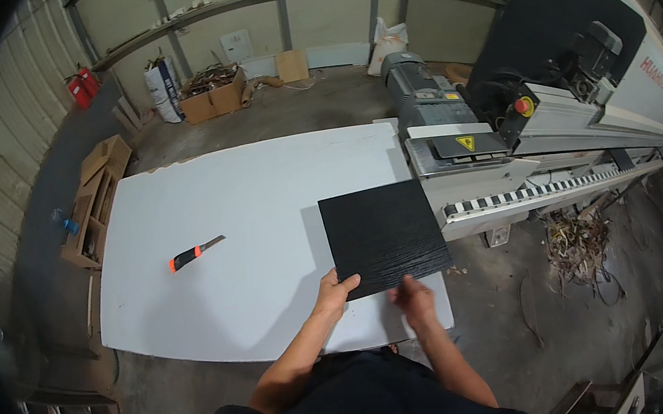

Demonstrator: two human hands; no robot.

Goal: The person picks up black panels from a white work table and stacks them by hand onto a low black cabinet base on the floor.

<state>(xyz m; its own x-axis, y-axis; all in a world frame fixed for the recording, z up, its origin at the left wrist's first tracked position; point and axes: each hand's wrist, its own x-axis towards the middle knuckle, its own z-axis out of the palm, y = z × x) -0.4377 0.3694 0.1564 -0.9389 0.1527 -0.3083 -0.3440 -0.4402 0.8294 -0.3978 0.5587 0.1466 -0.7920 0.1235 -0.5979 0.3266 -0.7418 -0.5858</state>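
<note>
A square black board (385,237) with a wood-grain surface is held above the right part of a white table (244,185). My left hand (335,295) grips its near left corner, thumb on top and the other fingers underneath. My right hand (417,301) is at the board's near edge, smeared by motion with its fingers curled. Whether it touches the board or holds anything small, I cannot tell. Away to the left on the table lies a knife (196,253) with a black and orange handle, its blade pointing right.
An edge-banding-type machine (510,148) with a roller track (550,191) and a red stop button (524,106) adjoins the table's right side. Scraps (578,244) lie on the floor below it. Behind the table stand a cardboard box of offcuts (213,101) and sacks (163,91). A wooden rack (98,202) is at left.
</note>
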